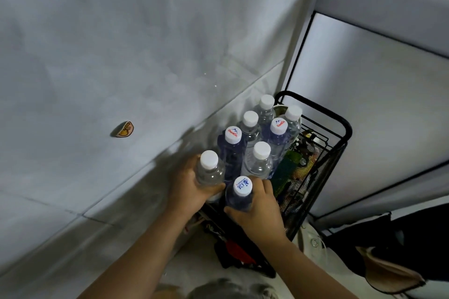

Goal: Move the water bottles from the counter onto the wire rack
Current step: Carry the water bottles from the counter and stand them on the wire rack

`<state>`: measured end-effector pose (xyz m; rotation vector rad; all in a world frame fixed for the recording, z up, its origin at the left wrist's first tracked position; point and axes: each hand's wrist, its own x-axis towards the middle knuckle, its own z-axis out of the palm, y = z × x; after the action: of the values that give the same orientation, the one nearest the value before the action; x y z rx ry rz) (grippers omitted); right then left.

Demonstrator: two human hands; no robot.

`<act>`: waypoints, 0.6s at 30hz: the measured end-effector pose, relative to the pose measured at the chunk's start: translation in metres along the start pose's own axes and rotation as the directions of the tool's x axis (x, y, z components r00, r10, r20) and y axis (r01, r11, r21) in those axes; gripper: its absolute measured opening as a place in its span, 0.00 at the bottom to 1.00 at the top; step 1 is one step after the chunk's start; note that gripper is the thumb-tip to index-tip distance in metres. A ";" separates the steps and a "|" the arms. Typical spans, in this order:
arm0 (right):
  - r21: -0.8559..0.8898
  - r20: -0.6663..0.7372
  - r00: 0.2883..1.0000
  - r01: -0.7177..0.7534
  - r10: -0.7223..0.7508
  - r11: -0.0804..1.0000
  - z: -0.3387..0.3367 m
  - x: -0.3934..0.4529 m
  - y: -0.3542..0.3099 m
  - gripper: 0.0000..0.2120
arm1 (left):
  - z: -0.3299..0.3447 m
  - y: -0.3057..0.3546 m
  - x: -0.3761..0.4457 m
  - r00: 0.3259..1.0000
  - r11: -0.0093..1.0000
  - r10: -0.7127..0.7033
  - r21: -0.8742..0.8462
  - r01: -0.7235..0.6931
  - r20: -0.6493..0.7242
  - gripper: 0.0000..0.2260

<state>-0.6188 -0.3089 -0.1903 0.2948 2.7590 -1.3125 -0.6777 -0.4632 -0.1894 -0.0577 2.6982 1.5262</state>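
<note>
The left hand is wrapped around a clear white-capped plastic water bottle; the right hand grips a blue-tinted bottle with a printed white cap. Both bottles stand upright at the near end of the black wire mesh rack, just beside six more capped bottles. A grey wall runs along the left.

Your left hand covers the lower body of the clear bottle it grips; the base is not visible. Your right hand hides most of the dark bottle below the shoulder. The wire rack floor is masked by the packed bottles, so you cannot tell whether these two rest on it. Items behind the mesh are too dim to identify. Both your forearms run out at the bottom edge.
</note>
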 end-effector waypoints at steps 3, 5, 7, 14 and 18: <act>-0.029 -0.036 0.999 -0.004 0.002 1.000 0.003 -0.002 -0.001 0.32 | -0.002 0.000 0.002 0.999 1.000 -0.016 -0.012 0.016 0.036 0.26; -0.011 -0.060 0.998 -0.019 0.018 1.000 0.005 -0.004 0.000 0.32 | -0.003 -0.001 0.002 0.999 1.000 -0.011 0.005 0.011 0.049 0.26; 0.036 -0.092 0.995 -0.046 0.049 0.998 0.005 -0.005 0.000 0.32 | -0.002 0.000 0.002 0.999 1.000 -0.009 0.009 0.009 0.049 0.27; 0.090 -0.142 0.987 -0.066 0.079 0.994 0.001 -0.011 -0.002 0.31 | -0.006 0.009 -0.001 0.996 0.998 0.058 -0.035 -0.056 0.072 0.29; 0.010 -0.220 0.975 -0.018 0.020 1.000 -0.010 -0.014 -0.011 0.27 | -0.012 0.016 -0.008 0.996 0.996 0.062 -0.073 -0.057 0.064 0.28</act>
<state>-0.6073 -0.3101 -0.1735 0.4947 2.9214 -1.3636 -0.6712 -0.4651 -0.1689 0.0709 2.6167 1.6101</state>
